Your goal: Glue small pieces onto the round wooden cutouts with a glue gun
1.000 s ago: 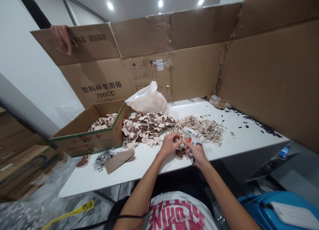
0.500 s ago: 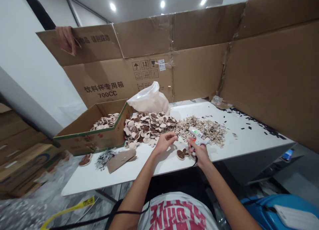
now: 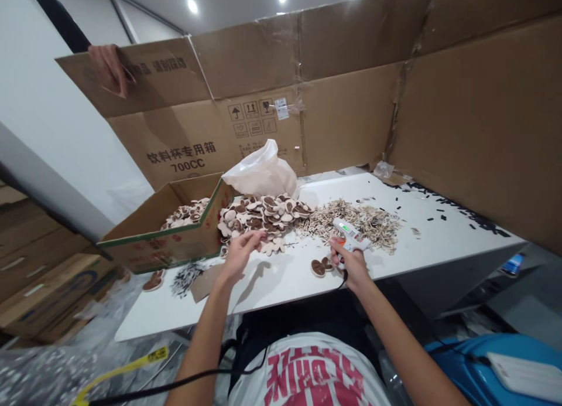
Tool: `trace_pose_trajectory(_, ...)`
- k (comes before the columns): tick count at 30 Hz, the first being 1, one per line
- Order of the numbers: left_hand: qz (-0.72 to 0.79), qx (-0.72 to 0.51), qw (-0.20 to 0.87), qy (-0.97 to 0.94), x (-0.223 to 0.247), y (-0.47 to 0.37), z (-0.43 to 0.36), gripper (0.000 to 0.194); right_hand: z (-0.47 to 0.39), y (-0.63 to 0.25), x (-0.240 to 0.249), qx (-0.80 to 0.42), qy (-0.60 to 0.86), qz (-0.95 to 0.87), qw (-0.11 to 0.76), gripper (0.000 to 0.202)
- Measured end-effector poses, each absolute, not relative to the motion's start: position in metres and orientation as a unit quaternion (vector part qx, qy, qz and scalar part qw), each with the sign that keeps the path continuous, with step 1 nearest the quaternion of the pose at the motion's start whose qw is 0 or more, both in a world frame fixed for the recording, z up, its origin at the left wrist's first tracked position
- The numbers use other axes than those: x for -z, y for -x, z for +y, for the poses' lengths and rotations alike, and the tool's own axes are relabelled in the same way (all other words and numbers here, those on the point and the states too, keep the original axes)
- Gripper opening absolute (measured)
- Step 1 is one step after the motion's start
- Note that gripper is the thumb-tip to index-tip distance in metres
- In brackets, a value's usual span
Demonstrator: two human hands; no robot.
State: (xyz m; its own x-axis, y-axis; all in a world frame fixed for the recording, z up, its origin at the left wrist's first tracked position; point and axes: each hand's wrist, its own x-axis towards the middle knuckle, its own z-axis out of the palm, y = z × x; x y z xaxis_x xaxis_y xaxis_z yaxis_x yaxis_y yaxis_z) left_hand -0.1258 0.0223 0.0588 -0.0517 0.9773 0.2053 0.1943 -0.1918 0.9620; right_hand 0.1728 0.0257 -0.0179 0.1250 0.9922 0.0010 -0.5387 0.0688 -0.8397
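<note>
My right hand (image 3: 352, 264) is wrapped round the grip of a white glue gun (image 3: 350, 235) that has a green light and an orange trigger. Just left of that hand, a brown and cream felt bunny-shaped piece (image 3: 319, 268) lies on the white table. My left hand (image 3: 242, 252) is raised over the table at the front of a heap of similar felt pieces (image 3: 259, 215). Its thumb and fingers come together; whether something small is between them cannot be made out. Behind the glue gun spreads a pile of short beige sticks (image 3: 327, 215).
A cardboard box (image 3: 162, 248) of felt pieces stands at left, with a white plastic bag (image 3: 266, 171) behind the heap. Black bits (image 3: 461, 210) are scattered at right. Brown card (image 3: 204, 284) lies near my left forearm. Another person's hand (image 3: 109, 69) grips the tall cardboard wall (image 3: 346, 107).
My left hand has moved left, away from the glue gun and over to the front of the felt heap. The right hand still holds the glue gun in nearly the same spot.
</note>
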Motion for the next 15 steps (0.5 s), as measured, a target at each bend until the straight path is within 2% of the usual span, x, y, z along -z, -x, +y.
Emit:
trace_pose_trajectory(2,0.580,-0.515,0.288,-0.561,-0.064,0.162,0.010,0.053,0.025,-0.173,0.018,-0.583,0.359,-0.311,0.659,0.056)
trace_pose_trajectory(4,0.652,-0.533,0.148,-0.519,-0.070,0.202,-0.004,0.056,0.025,-0.174,0.018,-0.586,0.359,-0.307,0.658,0.056)
trace_pose_trajectory(7,0.755,-0.434,-0.032,-0.491,-0.076,0.258,-0.021,0.045,0.023,-0.174,0.017,-0.591,0.359,-0.308,0.654,0.055)
trace_pose_trajectory(9,0.779,-0.351,-0.023,-0.518,-0.078,0.285,-0.030,0.038,0.023,-0.174,0.016,-0.592,0.359,-0.309,0.652,0.054)
trace_pose_trajectory(11,0.778,-0.316,-0.002,-0.543,-0.078,0.299,-0.035,0.043,0.023,-0.174,0.015,-0.589,0.356,-0.308,0.656,0.054)
trace_pose_trajectory(15,0.790,-0.365,-0.059,-0.489,-0.080,0.293,-0.037,0.041,0.023,-0.175,0.016,-0.586,0.360,-0.313,0.655,0.055)
